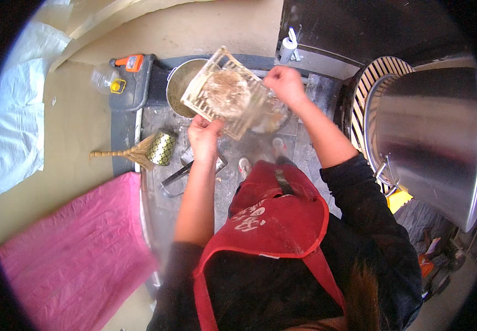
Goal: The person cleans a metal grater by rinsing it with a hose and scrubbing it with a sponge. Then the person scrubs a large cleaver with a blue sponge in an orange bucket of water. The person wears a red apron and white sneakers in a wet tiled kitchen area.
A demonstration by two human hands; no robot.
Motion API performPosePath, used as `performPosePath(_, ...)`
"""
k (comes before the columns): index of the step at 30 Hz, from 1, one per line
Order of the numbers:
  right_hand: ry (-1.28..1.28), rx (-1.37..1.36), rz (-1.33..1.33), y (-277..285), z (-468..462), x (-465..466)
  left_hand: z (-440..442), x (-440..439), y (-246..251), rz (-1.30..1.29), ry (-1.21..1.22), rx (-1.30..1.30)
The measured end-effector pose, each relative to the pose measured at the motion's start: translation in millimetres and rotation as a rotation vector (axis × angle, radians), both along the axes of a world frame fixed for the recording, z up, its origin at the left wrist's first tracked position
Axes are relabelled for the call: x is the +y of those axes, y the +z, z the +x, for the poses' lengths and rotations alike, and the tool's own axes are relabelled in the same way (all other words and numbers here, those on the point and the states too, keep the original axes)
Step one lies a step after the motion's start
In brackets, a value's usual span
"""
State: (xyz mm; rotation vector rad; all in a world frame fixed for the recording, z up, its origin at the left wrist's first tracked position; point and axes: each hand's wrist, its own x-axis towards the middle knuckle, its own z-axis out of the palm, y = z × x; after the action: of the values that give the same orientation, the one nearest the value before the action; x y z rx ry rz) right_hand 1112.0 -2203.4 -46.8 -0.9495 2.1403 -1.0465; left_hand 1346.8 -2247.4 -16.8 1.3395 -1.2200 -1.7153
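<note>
Between my hands is a slatted, whitish rack or tray [226, 93], tilted, with a rough brown and white mass in its middle. My left hand [205, 134] grips its near edge, thumb on top. At its far right corner is my right hand [286, 85], fingers closed on the corner. The rack partly covers a round metal pot [180, 91] behind it. Under its right side, a blurred round vessel [269, 118] with pale contents stands low by the floor; its exact kind cannot be told.
On the left lie a straw hand broom [135, 152], a patterned tin [162, 147] and a metal dustpan [186, 165]. An orange-labelled bottle [132, 63] and a clear plastic bottle [105, 78] rest on a dark lid. A large steel pot [429, 140] stands right; a white bottle [288, 47] stands behind.
</note>
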Motion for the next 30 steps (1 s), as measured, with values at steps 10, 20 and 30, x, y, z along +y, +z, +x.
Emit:
performPosePath(10, -0.137, 0.356, -0.5, -9, 3, 38, 76, -16, -13, 0.046, 0.28, 0.007)
performPosePath(20, 0.03, 0.035, -0.029, -68, 34, 28, 108, -13, -4, 0.102, 0.174, 0.13)
performPosePath(30, -0.074, -0.823, -0.139, 37, 118, 23, 107, -29, 19, 0.177, -0.126, 0.196)
